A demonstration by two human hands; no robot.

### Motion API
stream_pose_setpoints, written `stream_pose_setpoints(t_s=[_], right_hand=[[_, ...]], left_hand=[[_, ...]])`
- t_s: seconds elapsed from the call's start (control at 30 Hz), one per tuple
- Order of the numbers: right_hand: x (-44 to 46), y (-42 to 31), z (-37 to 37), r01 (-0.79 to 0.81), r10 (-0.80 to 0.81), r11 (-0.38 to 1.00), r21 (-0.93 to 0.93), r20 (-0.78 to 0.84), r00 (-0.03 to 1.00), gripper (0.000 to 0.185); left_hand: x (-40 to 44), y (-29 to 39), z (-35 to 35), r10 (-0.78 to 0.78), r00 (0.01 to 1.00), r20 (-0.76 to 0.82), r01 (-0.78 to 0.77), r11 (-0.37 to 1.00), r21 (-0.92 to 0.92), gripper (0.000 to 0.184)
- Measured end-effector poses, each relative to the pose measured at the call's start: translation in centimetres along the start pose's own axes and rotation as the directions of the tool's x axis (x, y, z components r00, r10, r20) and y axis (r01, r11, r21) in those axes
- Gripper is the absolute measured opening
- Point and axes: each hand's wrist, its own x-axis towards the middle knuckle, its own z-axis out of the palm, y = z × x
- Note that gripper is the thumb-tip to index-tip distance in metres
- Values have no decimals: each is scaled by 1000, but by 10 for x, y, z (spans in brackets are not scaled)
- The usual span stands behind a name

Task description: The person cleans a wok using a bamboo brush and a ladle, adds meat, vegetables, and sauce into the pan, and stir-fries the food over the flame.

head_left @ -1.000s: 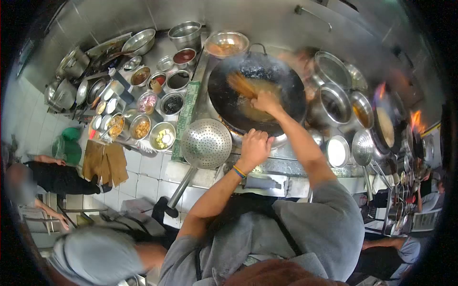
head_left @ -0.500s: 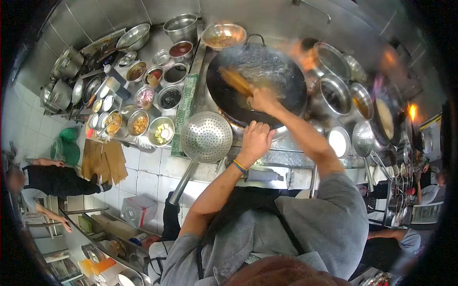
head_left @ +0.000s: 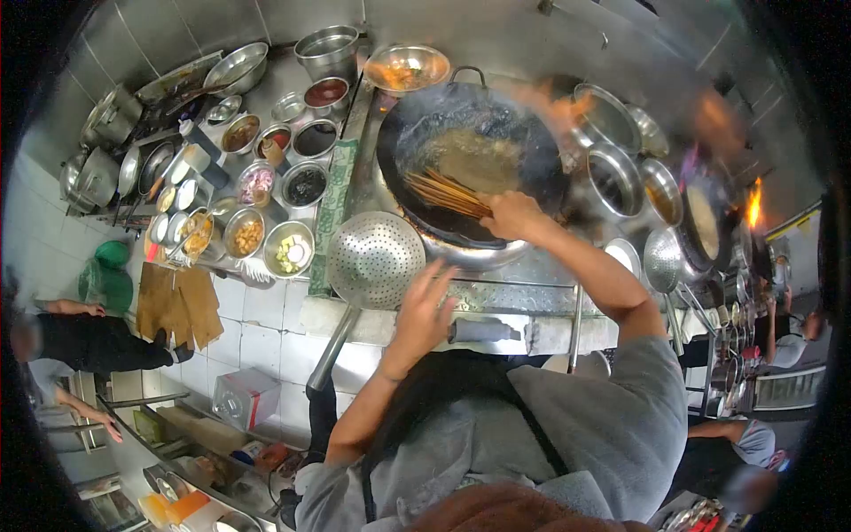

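Note:
My right hand [head_left: 517, 216] is closed around a bamboo wok brush [head_left: 443, 193], whose splayed bristles point left inside the wok. The large black wok [head_left: 542, 146] sits on the range and holds some murky, steaming liquid. My left hand [head_left: 420, 315] hangs in front of the range edge with its fingers spread, apart from the wok and holding nothing. Nearest to it is a perforated metal strainer [head_left: 376, 260], lying at the wok's left with its handle sloping down toward the front.
Metal bowls of sauces and chopped ingredients [head_left: 292, 249] crowd the left counter. Steel pots [head_left: 613, 180] and another strainer [head_left: 663, 261] stand on the right, near an open flame [head_left: 754, 204]. A metal bowl [head_left: 408, 69] sits behind the wok. Other people are at both sides.
My left hand has let go of the wok's near rim and moved down and left, opening. My right hand has drawn the brush toward the wok's near side.

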Motion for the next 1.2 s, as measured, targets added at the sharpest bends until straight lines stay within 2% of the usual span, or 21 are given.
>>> stream_pose_setpoints(t_s=[0.07, 0.1, 0.17, 0.23, 0.27, 0.37, 0.47, 0.5, 0.57, 0.6, 0.67, 0.77, 0.8, 0.9, 0.93, 1.0, 1.07, 1.1, 1.17, 1.2], right_hand=[[12, 21, 3, -69, 72, 994, -82, 39, 997, 38], [30, 26, 7, -159, 159, 986, -55, -3, 987, 38], [76, 23, 29, -328, 327, 945, 0, -82, 941, 37], [94, 8, 55, -341, 333, 940, -27, -157, 930, 36], [82, -1, 50, -249, 241, 967, -50, -133, 961, 38], [11, -23, 6, -7, 19, 986, -164, 73, 997, 39], [17, 21, 19, -43, 55, 928, -371, 23, 998, 40], [43, 46, 35, -111, 90, 948, -299, -85, 992, 40], [93, 56, 33, -264, 264, 942, -205, -29, 964, 41], [93, 46, 39, -273, 274, 940, -204, -20, 961, 40], [88, 27, 51, -286, 289, 937, -200, -14, 957, 40], [42, 18, 50, -132, 123, 953, -273, -52, 991, 42], [46, 31, 50, -150, 132, 937, -315, -78, 988, 41], [99, 60, 51, -260, 224, 942, -212, -180, 958, 40], [117, 57, 61, -356, 309, 905, -234, -217, 926, 43], [98, 37, 64, -276, 236, 938, -210, -194, 952, 44], [62, 18, 64, -172, 137, 965, -200, -177, 975, 46], [54, 13, 55, -174, 157, 962, -212, -91, 983, 49], [70, 24, 49, -207, 178, 958, -199, -154, 972, 54], [87, 34, 56, -282, 245, 945, -164, -211, 946, 56]], left_hand=[[-40, -23, -15, -166, 986, 22, 162, 978, 130, 44], [-56, -38, -13, -248, 968, 29, 236, 945, 225, 47], [-71, -46, -13, -336, 934, 118, 301, 923, 240, 56], [-77, -49, -10, -382, 913, 141, 340, 907, 249, 64], [-80, -49, -7, -391, 911, 130, 352, 903, 245, 67], [-87, -55, -3, -425, 897, 119, 393, 892, 223, 68], [-93, -64, 3, -422, 897, 132, 380, 888, 257, 66], [-96, -65, 3, -407, 900, 158, 354, 892, 281, 65], [-92, -62, 2, -398, 902, 169, 334, 889, 312, 65], [-91, -61, 2, -398, 902, 168, 330, 886, 326, 64], [-86, -71, 5, -406, 899, 167, 344, 887, 307, 63], [-95, -80, 2, -419, 898, 132, 375, 888, 267, 56], [-96, -82, 3, -420, 901, 107, 384, 889, 251, 53], [-99, -86, 6, -474, 865, 165, 429, 870, 244, 43], [-101, -87, 7, -449, 880, 157, 411, 884, 225, 42], [-102, -96, 3, -407, 906, 117, 380, 904, 196, 39], [-99, -85, -17, -466, 876, 125, 463, 885, 53, 41], [-92, -81, -24, -493, 862, 121, 499, 866, -25, 43], [-88, -85, -35, -592, 775, 219, 630, 749, -204, 46], [-89, -83, -40, -625, 724, 292, 689, 671, -273, 47]])
